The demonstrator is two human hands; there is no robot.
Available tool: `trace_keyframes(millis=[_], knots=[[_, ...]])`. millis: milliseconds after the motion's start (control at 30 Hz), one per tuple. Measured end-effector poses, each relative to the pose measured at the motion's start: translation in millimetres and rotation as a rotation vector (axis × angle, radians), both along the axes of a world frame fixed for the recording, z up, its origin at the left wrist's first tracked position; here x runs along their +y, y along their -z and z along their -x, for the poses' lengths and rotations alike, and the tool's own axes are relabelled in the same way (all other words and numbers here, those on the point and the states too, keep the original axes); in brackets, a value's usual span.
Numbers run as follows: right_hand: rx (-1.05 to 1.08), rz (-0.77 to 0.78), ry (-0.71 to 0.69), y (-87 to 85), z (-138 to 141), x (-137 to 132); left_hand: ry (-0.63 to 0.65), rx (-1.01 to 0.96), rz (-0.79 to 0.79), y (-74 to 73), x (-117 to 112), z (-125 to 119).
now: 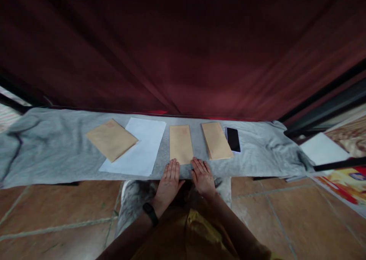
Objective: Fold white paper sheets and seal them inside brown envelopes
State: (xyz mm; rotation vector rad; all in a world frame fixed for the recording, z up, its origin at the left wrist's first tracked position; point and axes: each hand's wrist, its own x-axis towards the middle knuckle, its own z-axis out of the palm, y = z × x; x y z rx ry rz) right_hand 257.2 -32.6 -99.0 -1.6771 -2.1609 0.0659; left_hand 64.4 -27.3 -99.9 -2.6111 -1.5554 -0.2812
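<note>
Grip condition: both hands are lying open and flat, fingers extended, clamping nothing. The left hand is resting palm-down on the grey cloth that is covering the counter, with its fingertips reaching the near left corner of the middle envelope. The right hand is resting the same way at the near right corner. Whether the fingertips are pressing on the paper or stopping just short of it cannot be determined.

The middle envelope is lying directly ahead of both hands and centred between them, neither hand being nearer. Its long axis is running away from the person.

Well to the left of the middle envelope, a tan envelope is lying askew, overlapping a white sheet. Just to the right of the middle envelope, a third envelope is lying slightly turned, with a dark phone beside its far right edge.

The counter surface is hidden under the cloth. Markings on the envelopes are too blurred to read. The palms are facing down and out of view.
</note>
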Motion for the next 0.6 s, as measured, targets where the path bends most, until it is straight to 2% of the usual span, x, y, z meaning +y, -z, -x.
trace_keyframes(millis=[200, 400, 500, 600], knots=[[0.026, -0.021, 0.019, -6.8, 9.7, 4.1, -0.004, -0.028, -0.004, 4.5, 1.0, 1.6], [0.074, 0.027, -0.206, -13.2, 38.5, 12.7, 0.019, -0.037, -0.024, 7.7, 1.6, 3.5], [0.068, 0.027, -0.182, -10.4, 37.8, 10.8, 0.023, -0.043, -0.034, 8.2, 1.7, 4.7], [0.051, 0.017, -0.123, -6.4, 25.0, 6.7, 0.025, -0.047, -0.057, 9.1, 2.0, 5.4]])
